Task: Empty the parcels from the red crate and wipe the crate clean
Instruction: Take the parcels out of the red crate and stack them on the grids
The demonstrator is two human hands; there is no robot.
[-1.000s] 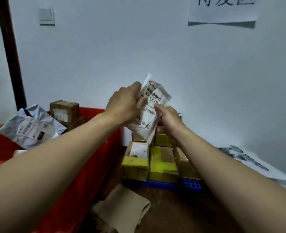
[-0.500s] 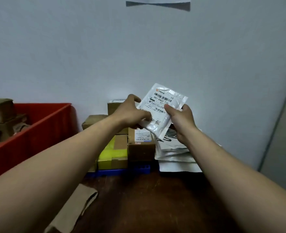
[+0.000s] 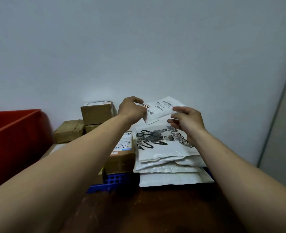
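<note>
My left hand (image 3: 132,109) pinches the left end of a small white labelled parcel (image 3: 162,109), which lies flat just above a stack of white mailer bags (image 3: 164,153) by the wall. My right hand (image 3: 188,122) hovers at the parcel's right end with fingers loosely curled, and nothing is gripped in it. The top bag of the stack carries a black print. Only the right corner of the red crate (image 3: 12,132) shows at the left edge, and its inside is out of view.
Cardboard boxes (image 3: 96,112) are stacked against the wall between crate and bags, with another labelled box (image 3: 122,153) under my left forearm. They sit on a blue perforated tray (image 3: 113,181). Dark wooden tabletop (image 3: 138,212) lies in front. A wall corner stands at right.
The view swung right, away from the crate. The parcel went from upright in both hands to flat and low over the bag stack, and my right hand has let go of it.
</note>
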